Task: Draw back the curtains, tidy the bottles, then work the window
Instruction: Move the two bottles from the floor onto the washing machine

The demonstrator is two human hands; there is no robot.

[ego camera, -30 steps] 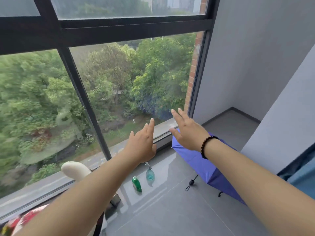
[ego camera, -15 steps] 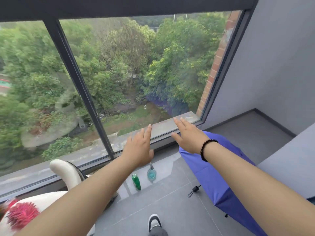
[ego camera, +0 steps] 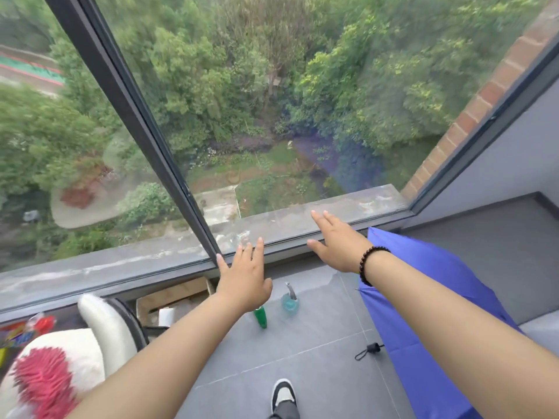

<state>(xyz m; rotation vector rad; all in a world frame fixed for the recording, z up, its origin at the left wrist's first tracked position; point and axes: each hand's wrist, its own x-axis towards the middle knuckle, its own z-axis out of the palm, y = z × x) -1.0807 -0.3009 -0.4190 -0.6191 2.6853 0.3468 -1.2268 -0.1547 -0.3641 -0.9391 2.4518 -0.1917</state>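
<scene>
A tall window with a dark frame (ego camera: 145, 122) fills the upper view, trees behind the glass. Both arms stretch toward its bottom rail. My left hand (ego camera: 245, 279) is flat and empty, fingers apart, above the floor near the foot of the frame's upright. My right hand (ego camera: 338, 240), a bead bracelet on its wrist, is spread and empty over the bottom rail. On the grey floor below stand a green bottle (ego camera: 260, 317), partly hidden by my left hand, and a light blue bottle (ego camera: 289, 300) with a pump top. No curtain is in view.
An open blue umbrella (ego camera: 423, 313) lies on the floor at the right, its strap beside it. A white chair (ego camera: 106, 322) and a white and red plush (ego camera: 42, 379) sit at the lower left, a cardboard box (ego camera: 175, 294) behind. A shoe (ego camera: 282, 394) shows at the bottom.
The view has tilted downward and closer to the window; the top frame bar has left the view. Both hands have sunk toward the bottom rail, still spread and empty.
</scene>
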